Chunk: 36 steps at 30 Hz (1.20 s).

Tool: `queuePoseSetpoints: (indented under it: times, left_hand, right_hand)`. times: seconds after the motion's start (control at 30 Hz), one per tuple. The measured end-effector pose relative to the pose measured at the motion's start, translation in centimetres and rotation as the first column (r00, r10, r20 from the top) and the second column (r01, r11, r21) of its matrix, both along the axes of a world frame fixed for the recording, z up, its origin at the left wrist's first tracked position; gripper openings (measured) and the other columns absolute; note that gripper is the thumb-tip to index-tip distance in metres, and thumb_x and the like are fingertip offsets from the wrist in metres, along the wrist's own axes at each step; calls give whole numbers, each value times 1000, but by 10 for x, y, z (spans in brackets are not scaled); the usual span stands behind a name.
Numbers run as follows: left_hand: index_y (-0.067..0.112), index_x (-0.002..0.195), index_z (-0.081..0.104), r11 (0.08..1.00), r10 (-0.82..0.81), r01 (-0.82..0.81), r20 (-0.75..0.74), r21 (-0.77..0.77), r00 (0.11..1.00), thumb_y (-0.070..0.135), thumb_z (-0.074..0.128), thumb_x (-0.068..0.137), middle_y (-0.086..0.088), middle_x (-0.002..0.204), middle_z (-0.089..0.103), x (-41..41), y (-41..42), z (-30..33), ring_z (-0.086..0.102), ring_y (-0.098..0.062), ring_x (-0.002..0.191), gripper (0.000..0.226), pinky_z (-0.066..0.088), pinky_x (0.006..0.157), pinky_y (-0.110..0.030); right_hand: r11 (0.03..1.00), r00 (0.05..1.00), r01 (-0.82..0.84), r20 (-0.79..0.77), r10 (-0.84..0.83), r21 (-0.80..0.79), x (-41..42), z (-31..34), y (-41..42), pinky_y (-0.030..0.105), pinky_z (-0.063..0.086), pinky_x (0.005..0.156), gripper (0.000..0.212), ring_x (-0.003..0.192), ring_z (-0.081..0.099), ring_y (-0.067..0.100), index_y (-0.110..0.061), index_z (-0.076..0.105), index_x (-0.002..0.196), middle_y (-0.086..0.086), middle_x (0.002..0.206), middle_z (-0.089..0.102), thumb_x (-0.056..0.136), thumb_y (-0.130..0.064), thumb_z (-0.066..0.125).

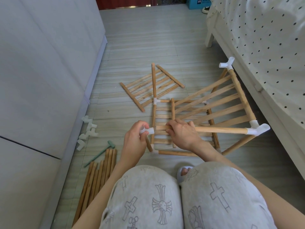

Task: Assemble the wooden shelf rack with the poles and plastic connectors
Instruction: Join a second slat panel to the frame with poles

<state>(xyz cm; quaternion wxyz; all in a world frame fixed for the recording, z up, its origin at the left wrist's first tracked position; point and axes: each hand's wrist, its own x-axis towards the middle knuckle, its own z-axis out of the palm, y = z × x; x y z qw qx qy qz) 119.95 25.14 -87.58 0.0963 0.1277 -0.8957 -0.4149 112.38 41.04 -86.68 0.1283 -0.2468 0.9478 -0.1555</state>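
Note:
My left hand [134, 142] grips a white plastic connector [149, 130] with a short wooden pole [148, 145] pointing down from it. My right hand [182, 133] grips the near end of a long horizontal pole [221, 130], close to that connector. The pole's far end sits in a white corner connector [258, 129] of the part-built rack [212, 104]. The rack's tilted slatted shelf rises to another white connector [228, 63] at the upper right. A lower slatted shelf lies under my hands. A loose slatted shelf panel [148, 87] lies flat on the floor behind.
Spare wooden poles [97, 176] lie in a bundle at the lower left beside a green mallet [100, 153]. Several loose white connectors [88, 129] sit along the grey wall. A bed with a dotted cover [264, 47] runs along the right. My knees fill the bottom.

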Motion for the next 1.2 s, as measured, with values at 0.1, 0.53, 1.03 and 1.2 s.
queuePoseSetpoints:
  times: [0.1,0.53,1.03,1.2]
  left_hand:
    - [29,88,48,1000,-6,7,-22,17,1000,3,51,90,-10,88,63,2,1,-2,44,-8,58,26,35,57,-12]
    - [32,84,51,930,-200,176,42,321,979,0,49,91,23,109,61,-15,-2,1,55,-7,112,33,40,93,-21]
    - [28,139,39,726,-168,99,37,681,985,38,54,91,14,139,45,-22,-16,1,49,-9,125,52,42,100,-31]
    - [17,98,61,592,41,-369,430,716,902,35,55,92,-4,98,62,-63,-9,5,59,-15,76,21,48,62,-28]
  right_hand:
    - [1000,1000,-19,-20,19,-2,1,-1,2,35,24,86,27,113,47,19,-21,51,120,0,118,53,99,-30,37]
    - [997,996,-62,-62,59,-41,3,-7,5,32,22,82,28,115,47,18,-23,52,122,-2,118,54,98,-31,39]
    - [975,971,-220,-99,218,-7,-2,3,12,33,42,74,34,100,59,25,-22,50,122,0,112,61,97,-42,38]
    - [967,962,-254,-117,248,-33,-8,2,8,35,45,71,43,92,62,26,-25,51,120,0,99,68,92,-55,41]
